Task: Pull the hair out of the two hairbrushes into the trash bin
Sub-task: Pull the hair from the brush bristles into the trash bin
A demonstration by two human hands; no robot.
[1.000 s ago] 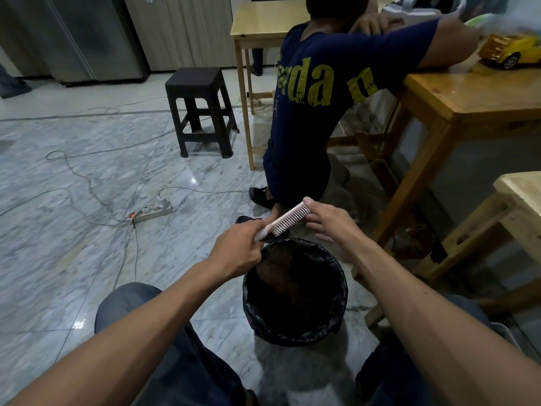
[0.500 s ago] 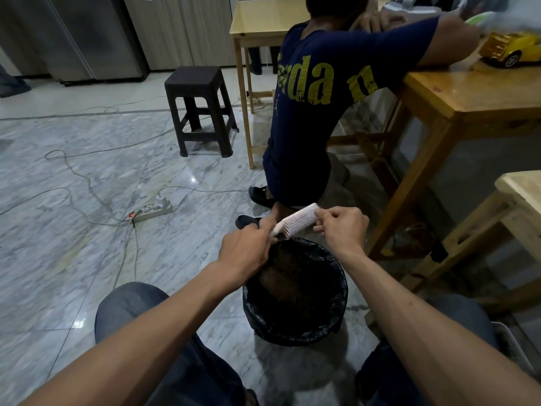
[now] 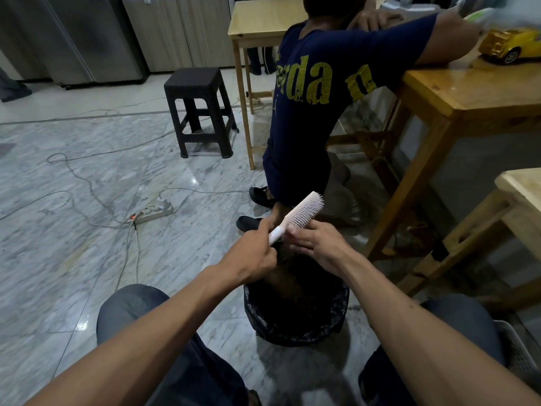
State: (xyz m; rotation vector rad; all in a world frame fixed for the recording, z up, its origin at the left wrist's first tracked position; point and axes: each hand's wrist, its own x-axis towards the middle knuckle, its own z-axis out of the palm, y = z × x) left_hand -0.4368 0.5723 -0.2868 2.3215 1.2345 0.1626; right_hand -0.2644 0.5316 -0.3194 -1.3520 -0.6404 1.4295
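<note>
Underfoot, a glossy grey-white marble floor (image 3: 73, 259) is seen, with thin cables trailing across it to a power strip (image 3: 153, 213). A dark stool (image 3: 200, 111) stands on the floor further back, in front of grey cabinets (image 3: 123, 36). Wooden tables are placed at the back (image 3: 257, 22) and on the right (image 3: 468, 95), and a yellow toy car (image 3: 510, 45) is set on the right one. A second person in a navy shirt with yellow lettering (image 3: 316, 92) is seen from behind, leaning an arm on that table.

A pale pink brush (image 3: 298, 216) is held tilted above the far rim of the bin (image 3: 295, 315), its head raised up and to the right, its handle pointing down and to the left. Rows of short pale bristles are turned toward the right and toward the camera. Whether hair is caught in them cannot be told.

The handle is gripped in the closed left hand (image 3: 251, 256). The right hand (image 3: 319, 243) is laid against the lower part of the bristle head, with its fingertips (image 3: 294, 230) pinched at the bristles; what is held between them cannot be made out.

The bin is lined with a black bag and is set on the floor between the wearer's knees, directly under both hands. Its inside is dark, with a brownish mass dimly visible.
</note>
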